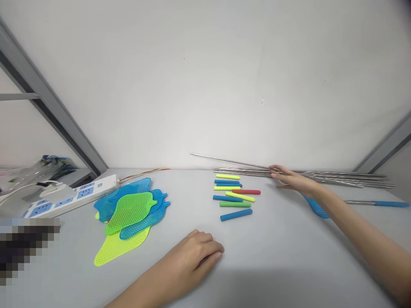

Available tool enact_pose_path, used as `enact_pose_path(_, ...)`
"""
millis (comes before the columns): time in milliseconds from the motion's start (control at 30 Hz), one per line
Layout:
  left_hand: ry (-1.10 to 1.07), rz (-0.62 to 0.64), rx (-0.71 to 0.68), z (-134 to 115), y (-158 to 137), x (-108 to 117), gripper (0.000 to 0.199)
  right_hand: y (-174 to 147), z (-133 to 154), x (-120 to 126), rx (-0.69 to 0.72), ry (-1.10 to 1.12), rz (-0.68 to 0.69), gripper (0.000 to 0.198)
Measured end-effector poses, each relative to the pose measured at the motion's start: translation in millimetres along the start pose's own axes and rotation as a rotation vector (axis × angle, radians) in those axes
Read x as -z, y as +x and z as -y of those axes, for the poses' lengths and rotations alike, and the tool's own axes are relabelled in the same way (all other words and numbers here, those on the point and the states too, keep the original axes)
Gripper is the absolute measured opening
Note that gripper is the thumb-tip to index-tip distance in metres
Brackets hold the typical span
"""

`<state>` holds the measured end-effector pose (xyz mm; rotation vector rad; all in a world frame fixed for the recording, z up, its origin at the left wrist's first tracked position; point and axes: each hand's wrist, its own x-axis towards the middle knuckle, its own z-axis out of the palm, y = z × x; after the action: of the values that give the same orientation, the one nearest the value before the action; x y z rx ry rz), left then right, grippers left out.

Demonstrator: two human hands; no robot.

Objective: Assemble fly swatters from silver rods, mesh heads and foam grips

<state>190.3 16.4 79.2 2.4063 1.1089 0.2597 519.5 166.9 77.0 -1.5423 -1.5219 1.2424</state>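
Observation:
My right hand (290, 179) pinches a thin metal rod (224, 159), which slants up to the left above a bundle of similar metal rods (340, 175) at the wall. In front of the bare table middle my left hand (201, 256) rests with its fingers curled in and the thumb near them; nothing shows in it. Between the hands lie several coloured plastic handles: blue (236, 214), green (235, 205), red (247, 192) and yellow (227, 176). Mesh fly swatter heads, green (131, 211), blue (141, 186) and yellow (120, 248), lie piled on the left.
Behind my right forearm lies a fly swatter with a blue head (317, 208), a metal shaft and a blue handle (390, 204). A white power strip (105, 186) with a plug and wires stands at the left. The wall (205, 85) closes off the table's back.

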Motion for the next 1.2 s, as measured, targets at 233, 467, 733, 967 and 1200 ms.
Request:
enact_pose_path(233,-0.008,-0.014,-0.037,1.2,0.5,-0.8,0.030,1.4,-0.6,-21.2,0.164,-0.105,-0.134,0.049)
enact_pose_path(467,-0.003,-0.009,-0.042,0.6,1.0,0.2,0.030,6.0,-11.8,-26.6,0.286,-0.214,-0.244,0.047)
enact_pose_path(733,-0.026,-0.025,0.017,4.5,-1.2,-3.6,0.028,-4.7,-0.1,-33.3,0.415,-0.350,-0.281,0.045)
enact_pose_path(967,-0.084,-0.224,0.124,15.1,-3.6,-2.4,0.052,-20.5,12.7,-50.6,0.467,-0.475,-0.236,0.045)
enact_pose_path(1200,-0.083,-0.520,0.267,34.0,2.0,8.5,0.064,-39.7,22.0,-73.3,0.532,-0.549,-0.131,0.045)
